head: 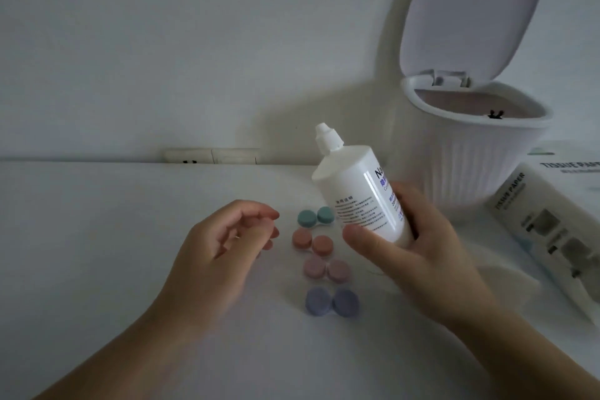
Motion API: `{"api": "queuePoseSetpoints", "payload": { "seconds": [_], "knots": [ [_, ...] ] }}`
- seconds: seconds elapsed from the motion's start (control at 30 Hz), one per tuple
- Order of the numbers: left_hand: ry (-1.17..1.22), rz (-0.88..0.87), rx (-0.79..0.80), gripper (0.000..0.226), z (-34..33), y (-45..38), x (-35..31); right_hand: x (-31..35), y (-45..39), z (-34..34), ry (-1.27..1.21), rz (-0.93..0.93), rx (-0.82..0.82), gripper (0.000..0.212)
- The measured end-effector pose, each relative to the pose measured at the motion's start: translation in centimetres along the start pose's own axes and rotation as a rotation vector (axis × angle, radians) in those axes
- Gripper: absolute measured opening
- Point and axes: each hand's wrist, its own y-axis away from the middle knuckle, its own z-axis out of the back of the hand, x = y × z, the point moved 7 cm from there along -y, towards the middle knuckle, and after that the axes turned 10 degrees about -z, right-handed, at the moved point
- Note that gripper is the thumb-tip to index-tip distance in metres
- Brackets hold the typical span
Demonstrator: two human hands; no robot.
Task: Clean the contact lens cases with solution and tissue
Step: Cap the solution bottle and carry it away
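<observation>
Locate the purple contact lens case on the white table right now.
In the head view, the purple contact lens case lies centre-frame, nearest the camera in a column of four, just below the pink case, between both forearms.

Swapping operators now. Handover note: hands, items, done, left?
Right hand grips the white plastic solution bottle, tilted, cap on. Left hand hovers loosely curled, holding nothing.
Four lens cases lie in a column, lids on: teal case, coral case, pink case, purple case.
White tissue paper box and open-lidded ribbed white bin at right.
Done: nothing visible. Left: open, rinse, wipe all four.
</observation>
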Motion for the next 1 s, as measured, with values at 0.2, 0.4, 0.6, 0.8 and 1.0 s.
{"api": "queuePoseSetpoints", "payload": {
  "seconds": [0.2, 0.4, 0.6, 0.8, 1.0],
  "knots": [
    [0.019, 0.129, -0.004, 0.024, 0.0, 0.6, 0.7, 0.2, 0.0, 0.1, -0.018, -0.08, 0.013, 0.052],
    [0.06, 0.347, -0.002, 0.02, 0.8, -0.2, -1.1, 3.1, -0.7, 1.6, -0.048, -0.225, 0.068, 0.059],
    [0.037, 0.508, -0.01, 0.018, 3.2, -1.3, -8.8, 7.2, 1.4, 5.1, -0.061, -0.489, 0.112, 0.053],
    [0.062, 0.509, -0.033, 0.02, 5.3, -2.7, -14.9, 10.9, 4.3, 8.0, -0.116, -0.627, 0.092, 0.048],
    [0.175, 0.527, 0.117, 0.021, 3.0, -2.6, -14.3, 11.3, 6.9, 10.1, -0.18, -0.707, -0.039, 0.049]
  ]
}}
